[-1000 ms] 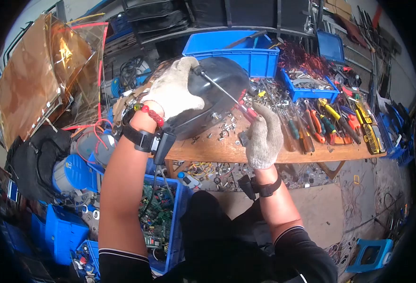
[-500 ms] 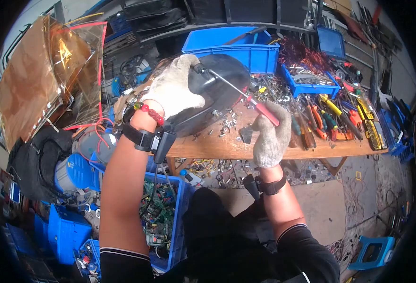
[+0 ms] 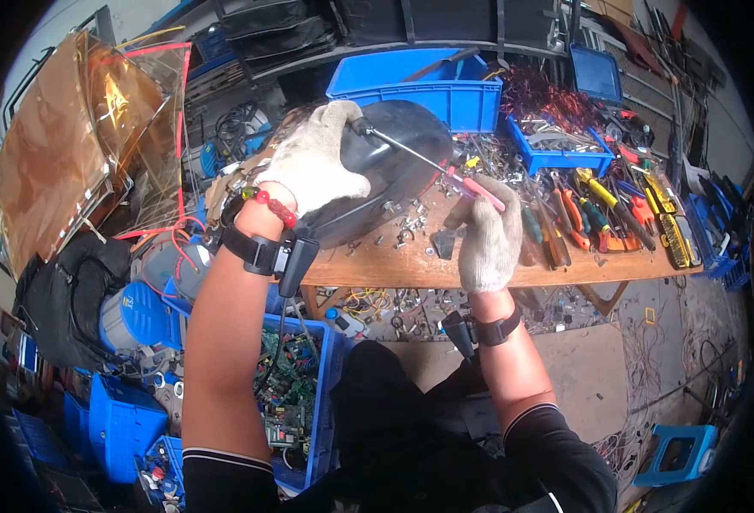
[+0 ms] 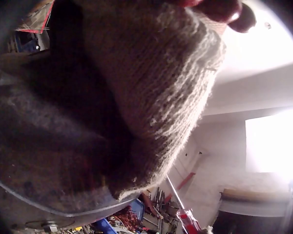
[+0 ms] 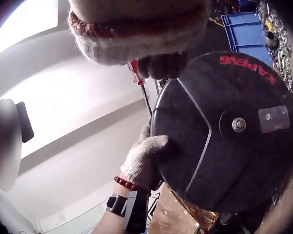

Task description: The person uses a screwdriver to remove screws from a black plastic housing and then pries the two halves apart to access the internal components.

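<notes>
A black, round, drum-like housing [image 3: 419, 137] stands tilted on the wooden bench; its flat face, with red lettering and a central bolt, shows in the right wrist view. My gloved left hand [image 3: 308, 167] grips its edge, the thumb on the flat face. My gloved right hand [image 3: 492, 244] holds a screwdriver [image 3: 481, 195] by its red handle. The metal shaft slants up and left, its tip at a small dark part beside the left fingertips. In the left wrist view, the glove hides much of the housing, and the screwdriver [image 4: 187, 218] shows beyond it.
Pliers, screwdrivers and other hand tools [image 3: 603, 218] lie along the bench's right side. Behind are a large blue bin [image 3: 454, 107] and a small blue tray [image 3: 569, 161] of metal pieces. Loose screws [image 3: 407, 229] scatter before the housing. A crate of circuit boards [image 3: 330, 385] stands below left.
My right hand and the screwdriver handle have shifted right, and the fingers have changed their hold on the handle. My left hand stays on the housing.
</notes>
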`<act>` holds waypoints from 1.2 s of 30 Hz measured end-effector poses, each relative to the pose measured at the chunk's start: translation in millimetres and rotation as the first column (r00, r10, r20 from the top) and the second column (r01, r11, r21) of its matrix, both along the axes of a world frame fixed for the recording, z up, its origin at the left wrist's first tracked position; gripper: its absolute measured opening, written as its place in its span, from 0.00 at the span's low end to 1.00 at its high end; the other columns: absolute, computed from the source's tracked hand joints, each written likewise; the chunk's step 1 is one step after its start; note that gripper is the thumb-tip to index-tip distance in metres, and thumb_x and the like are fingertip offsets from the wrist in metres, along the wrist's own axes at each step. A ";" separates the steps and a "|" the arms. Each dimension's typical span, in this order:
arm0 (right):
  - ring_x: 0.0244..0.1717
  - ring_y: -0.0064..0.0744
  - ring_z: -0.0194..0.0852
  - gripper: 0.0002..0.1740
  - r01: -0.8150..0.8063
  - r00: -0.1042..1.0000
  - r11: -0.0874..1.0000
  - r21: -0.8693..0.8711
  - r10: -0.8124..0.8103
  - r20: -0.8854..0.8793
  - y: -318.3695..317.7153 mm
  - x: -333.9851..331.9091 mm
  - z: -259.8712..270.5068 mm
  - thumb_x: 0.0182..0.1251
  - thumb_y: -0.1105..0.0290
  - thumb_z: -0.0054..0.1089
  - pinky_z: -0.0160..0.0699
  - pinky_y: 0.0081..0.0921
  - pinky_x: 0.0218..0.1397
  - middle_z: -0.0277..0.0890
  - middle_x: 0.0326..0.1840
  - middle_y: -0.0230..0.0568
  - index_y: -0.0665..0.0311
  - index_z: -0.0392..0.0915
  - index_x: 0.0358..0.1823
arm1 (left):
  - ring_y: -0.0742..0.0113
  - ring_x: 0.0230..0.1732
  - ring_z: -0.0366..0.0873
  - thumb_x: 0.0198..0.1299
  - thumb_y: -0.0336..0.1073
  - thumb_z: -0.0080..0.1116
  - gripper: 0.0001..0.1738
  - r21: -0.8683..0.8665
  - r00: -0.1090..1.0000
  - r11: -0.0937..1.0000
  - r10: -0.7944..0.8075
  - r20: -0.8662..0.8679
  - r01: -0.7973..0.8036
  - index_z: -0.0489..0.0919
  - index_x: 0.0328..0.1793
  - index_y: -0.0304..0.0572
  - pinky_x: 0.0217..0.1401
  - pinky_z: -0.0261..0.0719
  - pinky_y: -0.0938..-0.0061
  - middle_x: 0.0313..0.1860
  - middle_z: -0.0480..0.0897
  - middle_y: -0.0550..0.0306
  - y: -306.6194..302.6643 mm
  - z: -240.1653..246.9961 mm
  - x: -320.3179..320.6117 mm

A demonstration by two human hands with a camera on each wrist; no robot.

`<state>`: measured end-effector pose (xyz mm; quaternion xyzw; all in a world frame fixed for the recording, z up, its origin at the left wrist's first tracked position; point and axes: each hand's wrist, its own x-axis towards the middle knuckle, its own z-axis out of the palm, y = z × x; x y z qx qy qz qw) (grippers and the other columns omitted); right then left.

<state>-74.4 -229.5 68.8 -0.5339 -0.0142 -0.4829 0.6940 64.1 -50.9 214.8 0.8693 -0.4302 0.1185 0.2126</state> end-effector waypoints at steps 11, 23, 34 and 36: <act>0.27 0.28 0.79 0.16 -0.394 0.918 0.777 0.491 0.363 0.161 2.4 16.3 -14.0 0.85 0.58 0.51 0.78 0.25 0.29 0.80 0.31 0.40 0.65 0.75 0.54 | 0.45 0.66 0.77 0.40 0.44 0.73 0.40 -0.015 0.999 1.000 -0.010 0.041 0.011 0.73 0.65 0.54 0.68 0.78 0.57 0.64 0.78 0.48 -1.7 -5.0 4.9; 0.43 0.43 0.90 0.18 0.580 0.773 0.542 -0.608 -0.603 0.199 10.7 -31.8 18.6 0.65 0.70 0.73 0.86 0.34 0.50 0.88 0.46 0.51 0.67 0.85 0.54 | 0.45 0.67 0.78 0.40 0.45 0.74 0.44 0.043 0.997 0.999 -0.034 0.068 0.031 0.72 0.69 0.50 0.69 0.77 0.58 0.65 0.78 0.46 -4.2 -4.5 5.2; 0.45 0.29 0.88 0.17 0.274 0.948 0.954 -0.119 -0.289 -0.131 12.3 -38.9 -14.9 0.73 0.72 0.67 0.86 0.29 0.49 0.87 0.51 0.50 0.70 0.81 0.61 | 0.44 0.71 0.75 0.38 0.41 0.78 0.54 0.027 0.999 0.999 -0.037 -0.017 0.038 0.67 0.75 0.39 0.75 0.72 0.62 0.66 0.78 0.39 -0.7 -0.4 6.7; 0.42 0.26 0.86 0.17 0.287 0.953 0.957 0.052 -0.279 -0.120 6.1 -42.8 -24.9 0.77 0.72 0.63 0.85 0.26 0.47 0.87 0.49 0.48 0.69 0.79 0.63 | 0.47 0.69 0.76 0.36 0.41 0.79 0.56 -0.019 0.996 0.998 -0.053 -0.068 0.052 0.65 0.76 0.38 0.75 0.71 0.62 0.65 0.78 0.40 5.0 -4.4 17.0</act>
